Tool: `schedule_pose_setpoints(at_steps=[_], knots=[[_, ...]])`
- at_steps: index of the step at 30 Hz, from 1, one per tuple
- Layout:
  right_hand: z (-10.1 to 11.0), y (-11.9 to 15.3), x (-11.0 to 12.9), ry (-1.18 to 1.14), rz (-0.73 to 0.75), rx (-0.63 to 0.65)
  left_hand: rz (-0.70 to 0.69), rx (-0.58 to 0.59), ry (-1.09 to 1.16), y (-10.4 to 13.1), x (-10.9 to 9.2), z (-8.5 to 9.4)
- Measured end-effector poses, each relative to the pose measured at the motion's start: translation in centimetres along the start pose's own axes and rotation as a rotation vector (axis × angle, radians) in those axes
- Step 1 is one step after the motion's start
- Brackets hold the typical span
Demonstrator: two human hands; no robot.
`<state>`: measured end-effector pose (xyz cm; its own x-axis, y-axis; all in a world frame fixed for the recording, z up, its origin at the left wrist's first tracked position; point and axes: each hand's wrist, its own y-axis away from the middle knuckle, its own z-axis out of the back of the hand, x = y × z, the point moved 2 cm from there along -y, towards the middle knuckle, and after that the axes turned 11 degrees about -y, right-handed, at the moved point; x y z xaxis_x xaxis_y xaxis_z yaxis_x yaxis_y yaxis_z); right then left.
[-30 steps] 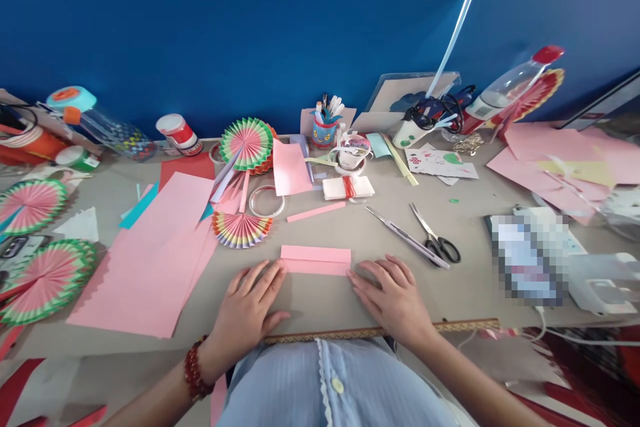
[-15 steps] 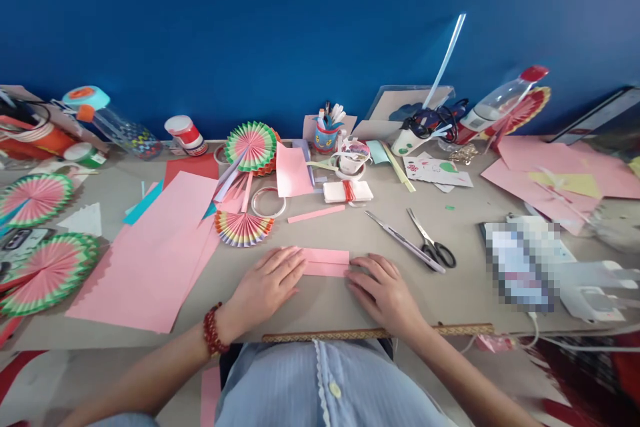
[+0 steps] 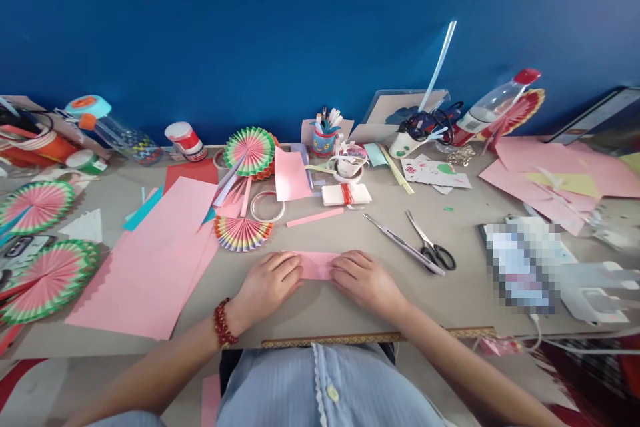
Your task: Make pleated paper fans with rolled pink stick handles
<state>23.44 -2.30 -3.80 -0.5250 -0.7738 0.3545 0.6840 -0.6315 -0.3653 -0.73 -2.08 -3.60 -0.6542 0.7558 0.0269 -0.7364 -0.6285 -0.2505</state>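
Observation:
A narrow folded piece of pink paper [image 3: 317,265] lies crosswise at the near middle of the desk. My left hand [image 3: 267,283] is closed over its left end, fingers bent and the thumb low at the near side. On the right end, my right hand [image 3: 363,280] has its fingers curled down and pressed together over the paper. Both ends of the strip are hidden under my fingers. Beyond it lie a thin pink strip [image 3: 315,217] and a small half-round pleated fan [image 3: 243,233].
Scissors [image 3: 433,247] and a slim grey-white cutter [image 3: 404,243] rest to the right. Large pink sheets [image 3: 145,267] spread at the left, near round pleated fans [image 3: 50,280]. A tape roll [image 3: 269,207], a phone [image 3: 520,267] and a tilted bottle [image 3: 500,103] are also around.
My right hand has moved left from the paper's right edge onto its right end, with its fingers closing. The fold line along the paper no longer shows. My left hand stays at the left end.

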Motion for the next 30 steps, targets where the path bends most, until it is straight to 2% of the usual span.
schedule_pose_setpoints(at_steps=[5, 10, 15, 20, 30], knots=[[0.5, -0.4, 0.3, -0.049, -0.030, 0.044, -0.002, -0.003, -0.015, 0.1, 0.2, -0.2], [0.4, -0.7, 0.4, -0.005, -0.035, -0.009, 0.008, 0.001, 0.005, -0.4, 0.2, 0.0], [0.4, -0.8, 0.3, -0.066, -0.067, 0.026, 0.001, 0.026, -0.024, -0.5, -0.1, -0.1], [0.3, -0.9, 0.3, -0.049, -0.065, 0.025, 0.026, -0.013, -0.005, -0.6, 0.0, -0.2], [0.2, -0.8, 0.4, -0.277, -0.322, -0.102, 0.161, 0.023, 0.062, -1.8, 0.0, 0.2]])
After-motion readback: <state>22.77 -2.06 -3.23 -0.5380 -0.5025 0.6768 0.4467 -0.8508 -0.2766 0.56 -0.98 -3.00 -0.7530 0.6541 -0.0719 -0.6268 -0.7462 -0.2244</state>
